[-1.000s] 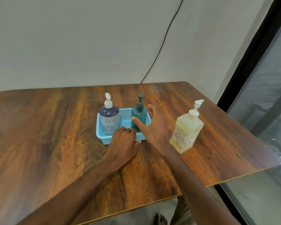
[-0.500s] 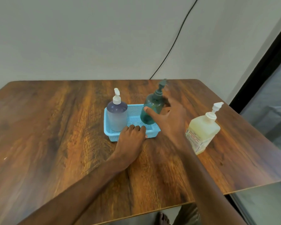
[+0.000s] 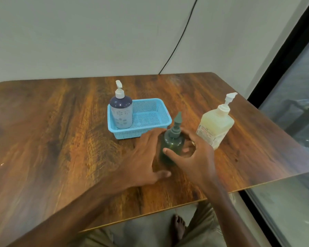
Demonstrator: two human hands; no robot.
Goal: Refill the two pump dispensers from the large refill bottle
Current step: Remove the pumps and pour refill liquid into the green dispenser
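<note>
1. We see the green dispenser standing upright on the table, between the two hands.
2. The right hand grips it, with the thumb across the near side and the fingers curled round the far side.
3. The left hand is spread and relaxed just left of the dispenser. Blur keeps us from telling whether its fingers touch it.
4. Beyond the left hand's fingertips sits the blue basket, with the purple dispenser upright in its left end.
5. Just right of the right hand stands the large refill bottle, pale yellow with a white pump.
</note>
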